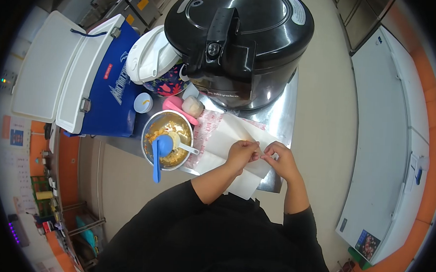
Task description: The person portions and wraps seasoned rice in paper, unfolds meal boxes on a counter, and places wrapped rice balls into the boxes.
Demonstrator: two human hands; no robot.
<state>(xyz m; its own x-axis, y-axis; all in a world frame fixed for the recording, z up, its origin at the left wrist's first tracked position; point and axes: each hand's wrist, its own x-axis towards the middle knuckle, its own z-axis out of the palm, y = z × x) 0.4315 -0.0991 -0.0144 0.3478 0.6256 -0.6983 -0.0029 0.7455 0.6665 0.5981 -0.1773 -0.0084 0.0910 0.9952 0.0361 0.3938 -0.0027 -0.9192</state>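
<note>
My left hand (243,155) is closed, fingertips pinched on a white paper sheet (230,134). My right hand (281,160) pinches near the same sheet's right side, its fingertips almost meeting the left ones. Beneath lies wrapping paper with red print (206,123), and another white flap hangs over the table's front edge. Left of the hands stands a metal bowl (143,145) of crumbly yellow-orange food. A blue scoop (163,146) and a white measuring spoon (187,148) rest in it. Behind the bowl are a pink scoop (173,104) and a pale round lump (193,106).
A big black rice cooker (274,80) fills the back of the steel table (290,105). At left are an open blue cooler box (108,87), a floral container with a white lid (153,55), and a small white cup (143,103). A white chest freezer (383,143) stands across the floor at right.
</note>
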